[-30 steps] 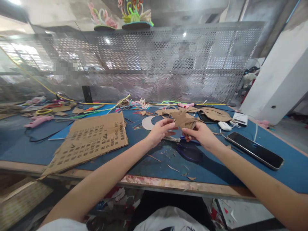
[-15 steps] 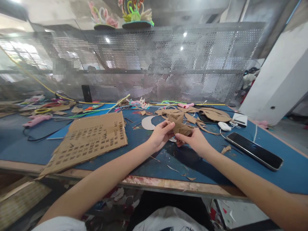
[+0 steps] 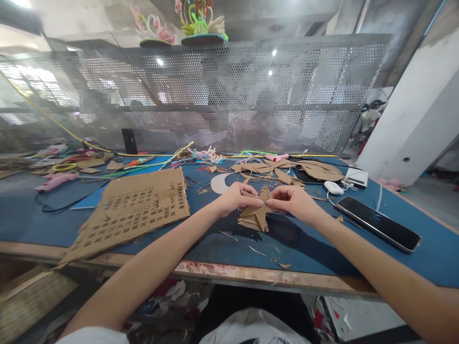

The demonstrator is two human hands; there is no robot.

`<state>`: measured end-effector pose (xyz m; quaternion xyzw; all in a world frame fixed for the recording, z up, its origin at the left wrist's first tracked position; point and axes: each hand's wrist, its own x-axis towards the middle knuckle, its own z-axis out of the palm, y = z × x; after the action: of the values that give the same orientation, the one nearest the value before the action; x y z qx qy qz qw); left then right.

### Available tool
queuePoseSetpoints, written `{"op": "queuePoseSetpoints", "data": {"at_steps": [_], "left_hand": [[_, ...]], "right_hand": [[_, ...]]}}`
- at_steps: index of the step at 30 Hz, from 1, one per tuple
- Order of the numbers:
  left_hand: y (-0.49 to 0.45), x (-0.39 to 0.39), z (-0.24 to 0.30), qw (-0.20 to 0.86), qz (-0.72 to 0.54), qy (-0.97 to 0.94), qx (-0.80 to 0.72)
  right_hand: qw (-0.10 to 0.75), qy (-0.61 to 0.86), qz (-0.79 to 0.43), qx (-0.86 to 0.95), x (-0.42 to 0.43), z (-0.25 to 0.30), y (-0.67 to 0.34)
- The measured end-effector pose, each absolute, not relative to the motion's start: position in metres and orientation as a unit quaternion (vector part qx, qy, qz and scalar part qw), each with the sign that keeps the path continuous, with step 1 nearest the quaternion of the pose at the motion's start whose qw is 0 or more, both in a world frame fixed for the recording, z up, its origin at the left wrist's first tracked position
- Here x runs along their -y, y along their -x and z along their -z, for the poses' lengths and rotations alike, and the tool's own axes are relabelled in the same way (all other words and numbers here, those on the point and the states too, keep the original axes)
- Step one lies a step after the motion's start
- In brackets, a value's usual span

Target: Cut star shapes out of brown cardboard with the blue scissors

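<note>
Between my hands is a brown cardboard star (image 3: 260,214), with layered cardboard edges showing under its lower points. My left hand (image 3: 239,197) pinches it from the left, thumb on the front face. From the right, my right hand (image 3: 292,200) grips it, with thumb and fingertips close to the other thumb. The star is low over the blue tabletop; whether it touches is hard to tell. Just behind my left hand lies a white crescent-shaped cutout (image 3: 220,183). Cut cardboard pieces (image 3: 283,176) lie beyond my right hand.
A large printed cardboard sheet (image 3: 134,205) lies left, overhanging the table edge. A pink glue gun (image 3: 57,181) is farther left, another pink glue gun (image 3: 276,157) at the back. On the right are a phone (image 3: 378,223) and white earbud case (image 3: 333,188). A perforated metal screen (image 3: 229,95) stands behind.
The star has been turned and lowered, its points now facing down toward the table. Both hands have shifted from its lower sides to its upper part.
</note>
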<state>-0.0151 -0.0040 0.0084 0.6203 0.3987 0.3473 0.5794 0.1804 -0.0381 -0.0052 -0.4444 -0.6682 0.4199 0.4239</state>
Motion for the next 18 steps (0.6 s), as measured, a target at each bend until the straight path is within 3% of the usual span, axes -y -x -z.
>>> {"op": "queuePoseSetpoints", "data": {"at_steps": [4, 8, 18], "left_hand": [[0.009, 0.007, 0.000, 0.676, -0.405, -0.510, -0.345], [0.004, 0.012, 0.005, 0.750, -0.336, -0.489, -0.292], [0.001, 0.012, 0.009, 0.699, -0.386, -0.513, -0.315]], "right_hand": [[0.507, 0.444, -0.402, 0.620, 0.038, 0.009, -0.177], [0.562, 0.456, -0.372, 0.581, 0.039, 0.010, -0.174], [0.501, 0.491, -0.270, 0.660, 0.046, 0.013, -0.173]]}}
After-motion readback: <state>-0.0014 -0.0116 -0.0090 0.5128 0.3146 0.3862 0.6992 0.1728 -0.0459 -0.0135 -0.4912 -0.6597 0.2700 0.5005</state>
